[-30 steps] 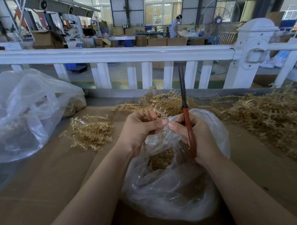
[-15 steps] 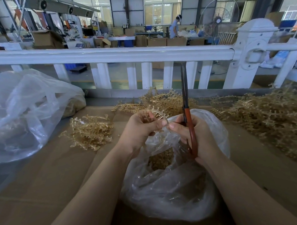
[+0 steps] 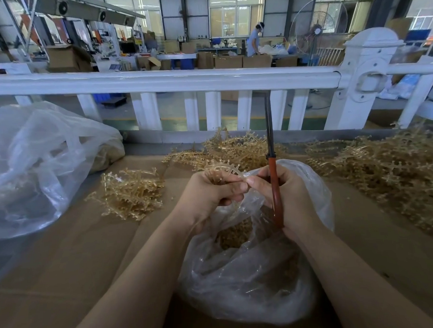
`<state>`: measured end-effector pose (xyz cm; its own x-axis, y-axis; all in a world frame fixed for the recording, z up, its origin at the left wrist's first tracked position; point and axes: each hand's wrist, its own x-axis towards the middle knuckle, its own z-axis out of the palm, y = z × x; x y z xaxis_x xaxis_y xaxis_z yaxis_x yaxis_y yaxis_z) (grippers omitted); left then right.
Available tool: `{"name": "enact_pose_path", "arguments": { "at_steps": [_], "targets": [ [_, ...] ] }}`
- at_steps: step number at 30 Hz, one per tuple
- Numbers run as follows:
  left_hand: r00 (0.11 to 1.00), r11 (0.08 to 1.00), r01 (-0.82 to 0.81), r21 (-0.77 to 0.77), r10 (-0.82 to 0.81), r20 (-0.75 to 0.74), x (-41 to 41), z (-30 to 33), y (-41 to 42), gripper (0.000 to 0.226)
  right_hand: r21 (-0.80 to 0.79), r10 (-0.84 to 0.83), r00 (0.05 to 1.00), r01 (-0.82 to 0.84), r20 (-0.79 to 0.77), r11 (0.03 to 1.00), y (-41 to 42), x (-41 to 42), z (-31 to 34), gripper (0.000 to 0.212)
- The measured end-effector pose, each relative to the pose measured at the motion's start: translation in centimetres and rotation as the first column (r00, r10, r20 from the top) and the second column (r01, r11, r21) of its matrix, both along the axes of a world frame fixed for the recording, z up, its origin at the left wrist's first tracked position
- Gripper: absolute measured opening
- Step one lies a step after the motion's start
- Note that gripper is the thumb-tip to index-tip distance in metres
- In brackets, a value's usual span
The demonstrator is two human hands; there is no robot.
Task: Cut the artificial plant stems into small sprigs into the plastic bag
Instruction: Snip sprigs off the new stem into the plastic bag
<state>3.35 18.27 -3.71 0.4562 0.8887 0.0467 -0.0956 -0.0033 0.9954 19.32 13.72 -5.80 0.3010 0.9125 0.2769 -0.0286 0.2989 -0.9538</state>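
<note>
A brown cardboard-covered worktable is lying in front of a white railing, with a workshop hall stretching beyond it. Over the mouth of the clear plastic bag, which is sitting at the table's middle, a curved tan plastic plant stem is being held. The left hand is curling its fingers around the stem's bushy end, thumb and forefinger pressing together on it. The right hand, just right of it above the bag, is pinching the stem's other end between thumb and fingertip; the two hands' fingertips are almost touching. The right hand's remaining fingers are wrapping the red handle of a pair of scissors, whose dark blades are pointing upward toward the railing and lying together. Inside the bag, small tan cut sprigs are heaping up below the hands. Left of the bag, a small pile of tan stems is resting on the cardboard; behind the bag another tan pile is lying, and to the bag's right a large heap of stems is spreading. Far left of the bag a second, crumpled clear plastic bag is slumping.
</note>
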Motion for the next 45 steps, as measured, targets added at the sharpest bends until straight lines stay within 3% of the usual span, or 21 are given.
{"name": "enact_pose_path", "arguments": {
  "at_steps": [3, 9, 14, 18, 22, 27, 45],
  "targets": [
    [0.999, 1.000, -0.010, -0.003, 0.010, 0.033, 0.0, 0.0, 0.1, 0.008, -0.015, -0.091, 0.983, 0.094, 0.157, 0.995, 0.1, 0.1, -0.3, 0.015],
    [0.981, 0.996, -0.087, 0.003, 0.085, 0.172, -0.8, 0.2, 0.5, 0.013, -0.013, -0.164, 0.912, 0.182, 0.376, 0.983, -0.1, 0.0, -0.4, 0.043],
    [0.950, 0.991, -0.128, -0.037, 0.133, 0.282, -1.1, 0.3, 0.7, 0.011, -0.011, -0.168, 0.778, 0.220, 0.606, 0.975, 0.1, 0.6, -1.1, 0.054],
    [0.938, 0.987, -0.159, -0.009, 0.154, 0.310, -1.1, 0.5, 0.7, 0.013, 0.009, -0.171, 0.667, 0.238, 0.725, 0.971, 0.3, 0.6, -1.6, 0.078],
    [0.944, 0.985, -0.164, 0.057, 0.139, 0.299, -1.1, 0.6, 0.6, 0.028, 0.040, -0.180, 0.614, 0.235, 0.769, 0.971, 0.3, 0.6, -1.5, 0.071],
    [0.956, 0.980, -0.167, 0.110, 0.134, 0.259, -0.9, 0.4, 0.7, 0.023, 0.084, -0.204, 0.576, 0.228, 0.792, 0.970, 0.0, 0.4, -1.5, 0.068],
    [0.951, 0.987, -0.149, 0.063, 0.125, 0.284, -1.3, 0.6, 0.6, 0.020, 0.078, -0.210, 0.599, 0.238, 0.773, 0.968, -0.4, 0.1, -1.2, 0.077]
  ]
}}
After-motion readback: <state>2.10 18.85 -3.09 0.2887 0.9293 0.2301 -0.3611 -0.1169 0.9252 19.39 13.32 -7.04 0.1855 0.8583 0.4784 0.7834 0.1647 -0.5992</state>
